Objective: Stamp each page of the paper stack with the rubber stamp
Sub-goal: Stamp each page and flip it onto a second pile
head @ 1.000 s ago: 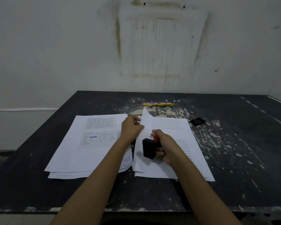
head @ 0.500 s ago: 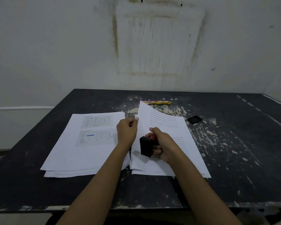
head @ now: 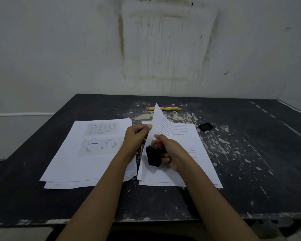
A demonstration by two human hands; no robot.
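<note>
Black table (head: 250, 162) | left hand (head: 135, 138) pinches lifted sheet (head: 163, 122) | right hand (head: 172, 153) grips rubber stamp (head: 153, 156) | risk: two sheets cling, one goes unstamped

Dirty white wall (head: 59, 49) w/ brown, roughly rectangular stain (head: 163, 40), two small dark holes at top. Thin white strip (head: 21, 114) runs along wall, left. Black surface (head: 250, 171), paint chipped esp. centre & front edge. Dim, flat light.

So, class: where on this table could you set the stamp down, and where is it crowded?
Free: table right of the right stack, nearer than the black square; also the strip before the left stack. Crowded: the middle, with left hand, right hand, stamp and lifted page.
</note>
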